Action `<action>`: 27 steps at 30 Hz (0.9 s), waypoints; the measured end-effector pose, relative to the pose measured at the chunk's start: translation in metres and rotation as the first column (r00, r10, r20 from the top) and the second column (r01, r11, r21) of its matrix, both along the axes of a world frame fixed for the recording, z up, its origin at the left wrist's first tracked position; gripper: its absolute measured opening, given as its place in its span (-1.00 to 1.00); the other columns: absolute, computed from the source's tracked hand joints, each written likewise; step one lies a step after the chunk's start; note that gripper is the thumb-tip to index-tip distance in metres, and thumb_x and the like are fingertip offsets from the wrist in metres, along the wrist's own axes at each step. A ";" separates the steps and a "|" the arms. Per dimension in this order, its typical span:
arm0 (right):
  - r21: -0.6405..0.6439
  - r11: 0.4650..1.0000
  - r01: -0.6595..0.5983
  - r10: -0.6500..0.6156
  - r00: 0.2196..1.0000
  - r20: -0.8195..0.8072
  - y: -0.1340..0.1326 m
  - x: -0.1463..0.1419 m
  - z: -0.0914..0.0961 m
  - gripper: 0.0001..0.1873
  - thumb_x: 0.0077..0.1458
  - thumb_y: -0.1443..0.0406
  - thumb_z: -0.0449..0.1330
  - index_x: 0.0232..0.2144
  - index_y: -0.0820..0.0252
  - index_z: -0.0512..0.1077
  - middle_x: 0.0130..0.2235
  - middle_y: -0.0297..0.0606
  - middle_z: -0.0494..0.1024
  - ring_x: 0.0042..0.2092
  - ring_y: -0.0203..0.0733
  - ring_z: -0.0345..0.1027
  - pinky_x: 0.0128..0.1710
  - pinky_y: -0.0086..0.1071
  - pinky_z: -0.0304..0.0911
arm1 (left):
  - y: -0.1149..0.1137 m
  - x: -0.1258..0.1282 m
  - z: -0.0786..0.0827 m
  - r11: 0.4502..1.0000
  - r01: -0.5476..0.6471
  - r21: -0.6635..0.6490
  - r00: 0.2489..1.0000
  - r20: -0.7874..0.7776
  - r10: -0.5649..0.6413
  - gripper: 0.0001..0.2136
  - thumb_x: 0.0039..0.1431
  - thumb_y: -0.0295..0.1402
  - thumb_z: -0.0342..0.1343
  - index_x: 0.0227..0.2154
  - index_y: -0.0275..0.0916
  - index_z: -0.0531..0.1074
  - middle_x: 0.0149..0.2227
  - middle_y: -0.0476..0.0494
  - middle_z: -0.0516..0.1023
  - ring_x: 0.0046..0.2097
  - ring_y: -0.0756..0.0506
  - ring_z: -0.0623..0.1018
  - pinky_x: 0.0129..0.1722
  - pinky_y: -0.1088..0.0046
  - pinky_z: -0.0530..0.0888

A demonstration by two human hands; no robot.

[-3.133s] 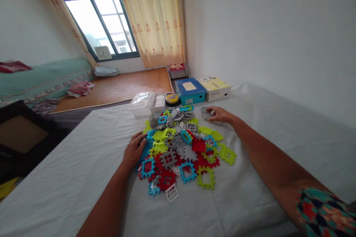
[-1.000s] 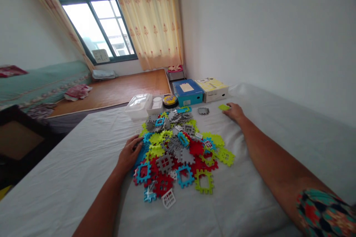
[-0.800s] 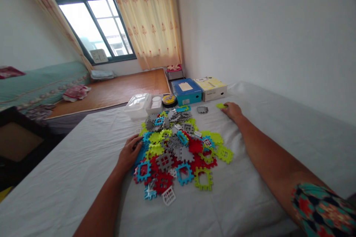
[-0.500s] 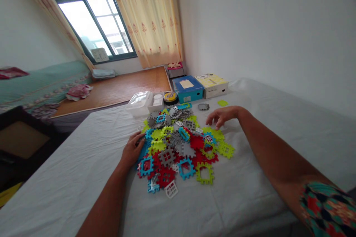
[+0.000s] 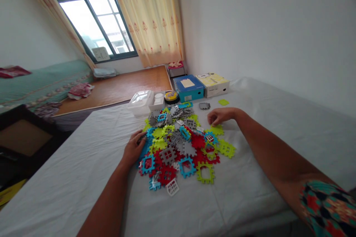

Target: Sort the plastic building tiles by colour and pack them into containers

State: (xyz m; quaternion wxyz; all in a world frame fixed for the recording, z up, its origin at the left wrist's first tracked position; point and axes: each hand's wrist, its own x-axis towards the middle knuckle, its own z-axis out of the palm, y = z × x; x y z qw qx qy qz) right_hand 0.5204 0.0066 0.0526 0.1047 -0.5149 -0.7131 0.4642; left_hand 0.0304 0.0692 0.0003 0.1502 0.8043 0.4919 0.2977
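Observation:
A heap of flat toothed plastic tiles (image 5: 182, 144) in red, blue, green and grey lies on a white sheet (image 5: 69, 177). My left hand (image 5: 135, 149) rests on the heap's left edge, fingers curled over the blue tiles. My right hand (image 5: 219, 115) is at the heap's far right edge with its fingertips pinched together on a green tile (image 5: 216, 130). One grey tile (image 5: 204, 106) and one green tile (image 5: 223, 102) lie apart beyond the heap.
Behind the heap stand a clear plastic tub (image 5: 141, 102), a round tin (image 5: 171, 96), a blue box (image 5: 189, 87) and a yellow-topped box (image 5: 213, 83). A white wall (image 5: 264, 33) runs along the right. Left are a dark frame (image 5: 22, 133) and a wooden floor (image 5: 116, 87).
My right hand let go of a green tile beyond the heap and came back to the heap's right edge, closing on another green tile. The left hand stayed put.

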 end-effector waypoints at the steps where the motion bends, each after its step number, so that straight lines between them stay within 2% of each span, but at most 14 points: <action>1: 0.049 0.994 0.097 -0.095 0.995 -0.027 0.002 0.007 -0.004 -0.56 -0.24 0.08 0.39 -0.33 0.26 0.50 -0.39 -0.27 0.54 -0.42 -0.31 0.33 -0.48 -0.48 0.22 | 0.000 0.000 0.000 1.000 0.000 0.002 1.000 0.005 0.000 -0.56 0.16 -0.06 -0.06 -0.06 -0.21 0.48 0.12 -0.22 0.38 0.15 -0.21 0.40 0.17 0.19 0.35; 2: 0.110 0.967 0.231 -0.225 0.972 -0.061 0.003 0.016 -0.008 -0.57 -0.20 0.08 0.37 -0.31 0.25 0.49 -0.36 -0.25 0.55 -0.40 -0.29 0.35 -0.48 -0.48 0.24 | 0.000 0.000 0.000 1.000 0.002 0.002 1.000 0.007 -0.002 -0.57 0.15 -0.07 -0.05 -0.07 -0.21 0.48 0.11 -0.22 0.38 0.15 -0.21 0.40 0.17 0.19 0.35; 3: 0.182 0.901 0.394 -0.381 0.919 -0.105 0.005 0.026 -0.013 -0.57 -0.15 0.07 0.34 -0.27 0.24 0.48 -0.32 -0.21 0.56 -0.37 -0.26 0.37 -0.47 -0.47 0.26 | 0.000 0.000 0.000 1.000 0.005 0.000 1.000 0.008 -0.005 -0.57 0.15 -0.07 -0.05 -0.07 -0.21 0.48 0.11 -0.22 0.38 0.15 -0.21 0.40 0.16 0.19 0.36; 4: 0.253 0.787 0.563 -0.540 0.826 -0.159 0.007 0.037 -0.019 -0.57 -0.10 0.07 0.30 -0.23 0.23 0.47 -0.27 -0.17 0.56 -0.32 -0.23 0.39 -0.45 -0.45 0.29 | 0.000 0.000 0.000 1.000 0.007 -0.002 1.000 0.007 -0.007 -0.57 0.15 -0.07 -0.04 -0.07 -0.21 0.48 0.11 -0.22 0.38 0.14 -0.21 0.40 0.16 0.18 0.37; 5: 0.309 0.636 0.707 -0.674 0.704 -0.223 0.008 0.047 -0.025 -0.56 -0.06 0.07 0.27 -0.18 0.23 0.46 -0.22 -0.13 0.55 -0.27 -0.19 0.41 -0.42 -0.42 0.33 | 0.000 0.000 0.000 1.000 0.009 -0.002 1.000 0.006 -0.009 -0.57 0.14 -0.06 -0.04 -0.07 -0.21 0.48 0.11 -0.22 0.38 0.14 -0.21 0.41 0.15 0.18 0.37; 7: 0.362 0.351 0.864 -0.818 0.471 -0.332 0.010 0.066 -0.037 -0.51 -0.01 0.07 0.23 -0.08 0.26 0.42 -0.15 -0.04 0.54 -0.21 -0.10 0.43 -0.36 -0.31 0.39 | 0.001 0.000 0.000 1.000 0.006 0.001 1.000 0.004 -0.006 -0.57 0.14 -0.06 -0.04 -0.07 -0.21 0.49 0.11 -0.22 0.38 0.14 -0.21 0.41 0.16 0.17 0.36; 8: 0.372 0.269 0.888 -0.840 0.406 -0.360 0.010 0.074 -0.042 -0.48 0.00 0.07 0.22 -0.05 0.27 0.41 -0.13 0.00 0.53 -0.19 -0.06 0.43 -0.32 -0.26 0.40 | 0.001 0.000 -0.001 1.000 0.003 0.003 1.000 0.003 -0.003 -0.57 0.14 -0.06 -0.04 -0.08 -0.20 0.49 0.11 -0.22 0.38 0.14 -0.21 0.41 0.16 0.17 0.36; 9: 0.385 0.230 0.894 -0.851 0.377 -0.367 0.010 0.079 -0.046 -0.47 0.00 0.08 0.22 -0.03 0.28 0.40 -0.11 0.02 0.53 -0.18 -0.03 0.44 -0.29 -0.21 0.41 | 0.001 0.000 -0.001 1.000 0.002 0.004 1.000 0.001 -0.002 -0.57 0.14 -0.06 -0.04 -0.07 -0.20 0.49 0.11 -0.22 0.38 0.14 -0.21 0.41 0.17 0.17 0.35; 15: 0.615 0.127 0.778 -0.914 0.333 -0.231 0.009 0.091 -0.051 -0.63 0.03 0.23 0.16 -0.11 0.26 0.47 -0.08 -0.04 0.55 -0.15 -0.08 0.45 -0.04 -0.23 0.29 | 0.002 -0.001 -0.001 1.000 0.005 0.026 1.000 -0.014 -0.004 -0.58 0.14 -0.07 -0.05 -0.07 -0.20 0.49 0.10 -0.22 0.40 0.14 -0.22 0.41 0.18 0.13 0.33; 17: 0.672 0.183 0.717 -0.912 0.379 -0.156 0.008 0.091 -0.051 -0.66 0.04 0.20 0.16 -0.15 0.21 0.49 -0.12 -0.11 0.56 -0.21 -0.11 0.45 -0.08 -0.25 0.29 | 0.002 -0.001 -0.001 1.000 0.002 0.029 1.000 -0.016 -0.002 -0.58 0.14 -0.08 -0.05 -0.07 -0.19 0.49 0.10 -0.21 0.40 0.13 -0.22 0.41 0.17 0.14 0.34; 20: 0.711 0.326 0.623 -0.881 0.473 -0.009 0.006 0.088 -0.055 -0.68 -0.01 0.17 0.21 -0.19 0.16 0.50 -0.14 -0.15 0.54 -0.26 -0.15 0.42 -0.14 -0.29 0.29 | 0.002 -0.001 -0.001 1.000 0.001 0.026 1.000 -0.013 0.000 -0.58 0.14 -0.07 -0.05 -0.07 -0.18 0.48 0.10 -0.20 0.40 0.13 -0.21 0.42 0.16 0.16 0.36; 22: 0.723 0.394 0.567 -0.857 0.512 0.066 0.006 0.086 -0.059 -0.69 -0.02 0.20 0.21 -0.19 0.16 0.52 -0.10 -0.14 0.51 -0.22 -0.15 0.42 -0.13 -0.31 0.28 | 0.002 -0.001 -0.001 1.000 0.003 0.028 1.000 -0.013 -0.003 -0.57 0.14 -0.07 -0.06 -0.06 -0.18 0.48 0.11 -0.21 0.39 0.13 -0.22 0.42 0.14 0.17 0.38; 24: 0.731 0.427 0.532 -0.841 0.531 0.105 0.007 0.085 -0.062 -0.70 0.01 0.27 0.17 -0.17 0.17 0.52 -0.06 -0.12 0.50 -0.14 -0.12 0.41 -0.07 -0.30 0.26 | 0.002 -0.002 -0.002 1.000 0.008 0.028 1.000 -0.020 -0.008 -0.56 0.15 -0.06 -0.06 -0.06 -0.19 0.48 0.11 -0.22 0.39 0.13 -0.23 0.42 0.13 0.15 0.38; 27: 0.769 0.417 0.485 -0.834 0.541 0.110 0.011 0.081 -0.061 -0.63 0.04 0.37 0.09 -0.10 0.20 0.51 0.02 -0.11 0.48 0.02 -0.06 0.34 0.07 -0.24 0.17 | 0.002 -0.002 -0.002 1.000 0.009 0.021 1.000 -0.029 -0.008 -0.57 0.16 -0.06 -0.06 -0.05 -0.19 0.47 0.12 -0.22 0.38 0.13 -0.22 0.42 0.14 0.15 0.37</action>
